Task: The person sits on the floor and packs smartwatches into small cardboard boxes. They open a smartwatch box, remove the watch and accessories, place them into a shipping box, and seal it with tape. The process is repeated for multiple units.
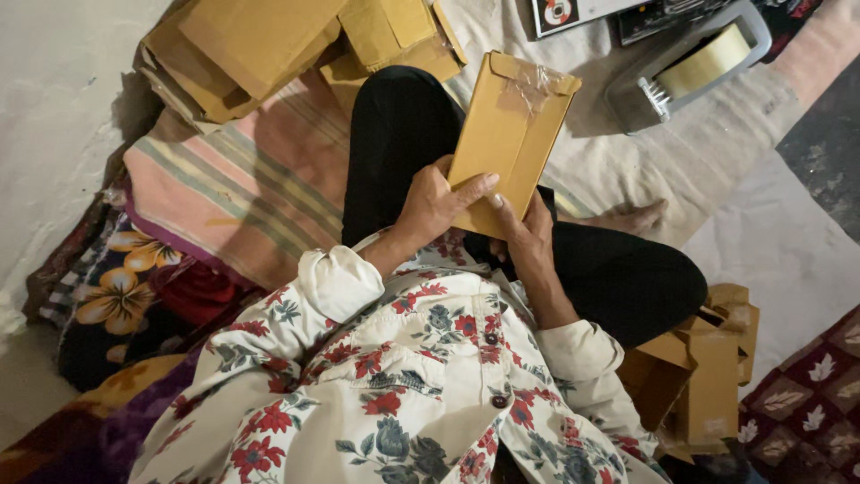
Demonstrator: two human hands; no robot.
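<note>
A flat brown cardboard packet (509, 134) with clear tape across its top flap stands upright over my lap. My left hand (433, 204) grips its lower left edge, thumb lying across the front face. My right hand (528, 237) holds the lower right corner from below and behind, fingers partly hidden by the packet. Both hands meet at the packet's bottom end, above my crossed legs in black trousers (403, 134). My floral shirt (403, 376) fills the bottom of the view.
A heap of brown cardboard packets (260, 45) lies at the top left on a striped cloth (242, 179). A grey tape dispenser (690, 67) with a tape roll sits at the top right. More folded brown packets (708, 367) are stacked by my right knee.
</note>
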